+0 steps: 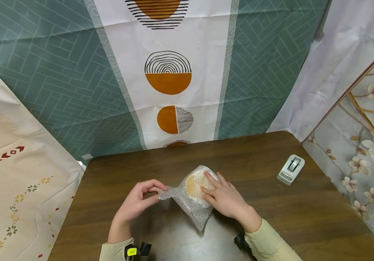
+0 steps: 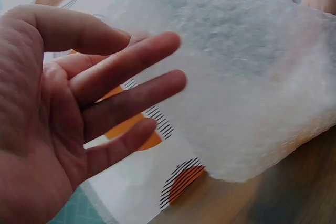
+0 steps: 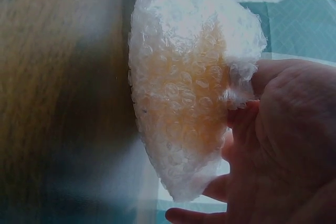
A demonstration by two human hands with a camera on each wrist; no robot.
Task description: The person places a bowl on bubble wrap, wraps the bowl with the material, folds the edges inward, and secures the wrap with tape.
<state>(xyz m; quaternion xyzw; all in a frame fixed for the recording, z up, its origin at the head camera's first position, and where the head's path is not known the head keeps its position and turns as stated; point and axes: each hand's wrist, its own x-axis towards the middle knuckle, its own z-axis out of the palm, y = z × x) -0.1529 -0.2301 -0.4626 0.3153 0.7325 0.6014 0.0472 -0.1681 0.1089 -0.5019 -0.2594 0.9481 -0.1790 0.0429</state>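
Observation:
A bundle of clear bubble wrap (image 1: 195,210) holds a round yellowish thing (image 1: 191,185), whose kind the wrap hides. My left hand (image 1: 138,199) pinches a loose corner of the wrap between thumb and forefinger. In the left wrist view a broad sheet of the wrap (image 2: 226,77) stretches away from that hand, whose other fingers are spread. From the right, my right hand (image 1: 223,197) lies over the bundle, thumb and forefinger close together at the wrap on top. The right wrist view shows a bit of wrap between them, the fingertips partly hidden.
The bundle is over a brown wooden table (image 1: 258,163). Toward the right edge lies a small white and grey device (image 1: 290,169). Patterned cloths (image 1: 76,72) hang behind the table and at both sides.

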